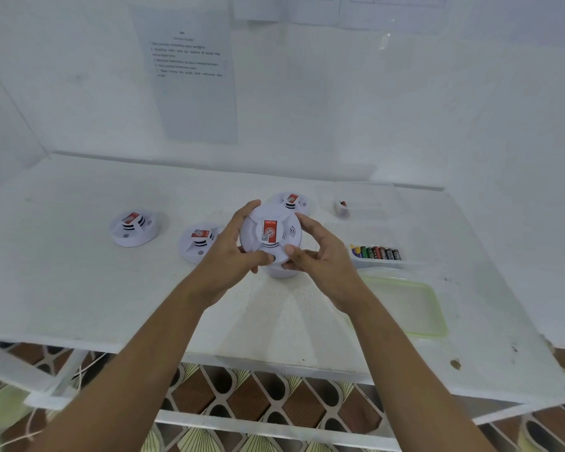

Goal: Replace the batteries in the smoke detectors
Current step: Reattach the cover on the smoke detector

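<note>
While the left hand [234, 252] and right hand [317, 256] clamp its rim from opposite sides, fingers curled, a round white plastic smoke detector [269, 234] sits held above the desk [79, 272], face tilted toward the camera, red label upright. Three more detectors [132, 228] lie flat on the desk. Cylindrical batteries [377, 252], maybe seven, blurred, lie side by side at right.

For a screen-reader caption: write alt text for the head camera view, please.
Left hand and right hand grip a white smoke detector from either side over a white table. Three more detectors rest behind it and to the left; batteries and a green-edged lid lie to the right.
</note>
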Tool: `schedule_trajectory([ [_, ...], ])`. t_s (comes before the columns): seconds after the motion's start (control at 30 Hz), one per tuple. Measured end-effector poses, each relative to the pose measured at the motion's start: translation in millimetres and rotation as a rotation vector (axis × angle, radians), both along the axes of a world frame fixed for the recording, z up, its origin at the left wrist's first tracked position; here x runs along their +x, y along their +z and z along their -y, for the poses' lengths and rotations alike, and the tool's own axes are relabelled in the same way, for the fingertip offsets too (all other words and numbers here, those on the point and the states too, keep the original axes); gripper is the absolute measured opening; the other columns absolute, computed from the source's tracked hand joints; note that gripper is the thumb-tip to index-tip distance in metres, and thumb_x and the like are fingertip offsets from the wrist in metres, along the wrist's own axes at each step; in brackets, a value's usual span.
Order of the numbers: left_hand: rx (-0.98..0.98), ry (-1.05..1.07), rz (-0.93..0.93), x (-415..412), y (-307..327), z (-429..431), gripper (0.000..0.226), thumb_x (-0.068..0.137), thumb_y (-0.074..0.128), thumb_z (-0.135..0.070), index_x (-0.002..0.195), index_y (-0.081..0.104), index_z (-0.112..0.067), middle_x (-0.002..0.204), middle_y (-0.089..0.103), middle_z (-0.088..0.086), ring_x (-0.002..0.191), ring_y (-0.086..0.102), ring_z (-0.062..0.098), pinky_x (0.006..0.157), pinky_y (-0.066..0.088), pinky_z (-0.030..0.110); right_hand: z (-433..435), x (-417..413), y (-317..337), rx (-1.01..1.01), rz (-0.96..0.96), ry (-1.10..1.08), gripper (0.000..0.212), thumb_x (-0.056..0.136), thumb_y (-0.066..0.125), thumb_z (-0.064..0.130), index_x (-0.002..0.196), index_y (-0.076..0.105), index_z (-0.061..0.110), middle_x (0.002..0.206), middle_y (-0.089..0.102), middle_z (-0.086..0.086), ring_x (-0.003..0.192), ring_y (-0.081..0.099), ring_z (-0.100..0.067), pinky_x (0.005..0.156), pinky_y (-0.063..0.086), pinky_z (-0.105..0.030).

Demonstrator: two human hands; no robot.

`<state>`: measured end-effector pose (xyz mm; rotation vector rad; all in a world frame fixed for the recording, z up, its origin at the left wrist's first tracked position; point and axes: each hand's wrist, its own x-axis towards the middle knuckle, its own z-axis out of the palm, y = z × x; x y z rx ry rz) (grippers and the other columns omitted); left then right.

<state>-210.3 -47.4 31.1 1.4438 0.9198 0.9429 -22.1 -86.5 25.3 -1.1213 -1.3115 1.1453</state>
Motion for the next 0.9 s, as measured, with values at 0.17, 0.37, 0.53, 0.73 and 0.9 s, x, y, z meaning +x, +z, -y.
schedule_trajectory([
  [0.17,0.002,0.011,-0.013,-0.8,-1.0,-0.4,0.079,0.084,0.072,-0.003,0.143,0.036,-0.04,0.132,0.058,-0.009,0.095,0.065,0.013,0.066,0.051,0.028,-1.0,-1.1,-1.0,-0.001,0.009,0.004,0.054,0.097,0.067,0.011,0.147,0.048,0.019,0.134,0.066,0.001,0.108,0.072,-0.026,0.095,0.058,-0.049],
  [0.37,0.003,0.027,-0.022,-2.0,-1.5,-0.6,0.08,0.083,0.073,-0.003,0.144,0.036,-0.04,0.131,0.059,-0.009,0.101,0.067,0.015,0.067,0.053,0.027,-2.5,-2.4,-2.0,-0.008,0.022,0.0,0.054,0.097,0.067,0.013,0.147,0.048,0.022,0.135,0.066,0.002,0.106,0.073,-0.026,0.096,0.057,-0.05],
  [0.53,-0.003,0.028,-0.02,-2.9,-1.5,-1.0,0.081,0.081,0.076,-0.006,0.142,0.038,-0.041,0.129,0.061,-0.011,0.1,0.066,0.017,0.067,0.053,0.029,-3.6,-3.1,-2.5,0.001,0.031,-0.001,0.052,0.097,0.067,0.012,0.145,0.05,0.022,0.136,0.065,0.001,0.106,0.072,-0.028,0.096,0.057,-0.051],
  [0.73,0.007,0.032,-0.03,-4.2,-0.6,-1.5,0.08,0.083,0.074,-0.004,0.145,0.035,-0.038,0.133,0.058,-0.006,0.1,0.065,0.017,0.064,0.053,0.027,-4.4,-4.4,-1.8,0.003,0.036,0.002,0.05,0.097,0.068,0.013,0.144,0.052,0.022,0.136,0.064,0.001,0.107,0.072,-0.028,0.094,0.058,-0.051],
  [0.9,0.016,0.032,-0.05,-9.4,0.0,-2.2,0.082,0.083,0.076,-0.009,0.146,0.034,-0.04,0.136,0.055,-0.009,0.106,0.065,0.018,0.067,0.054,0.028,-5.5,-8.7,-1.9,-0.005,0.044,-0.007,0.051,0.097,0.068,0.015,0.144,0.052,0.025,0.137,0.064,0.002,0.109,0.071,-0.029,0.096,0.058,-0.051],
])
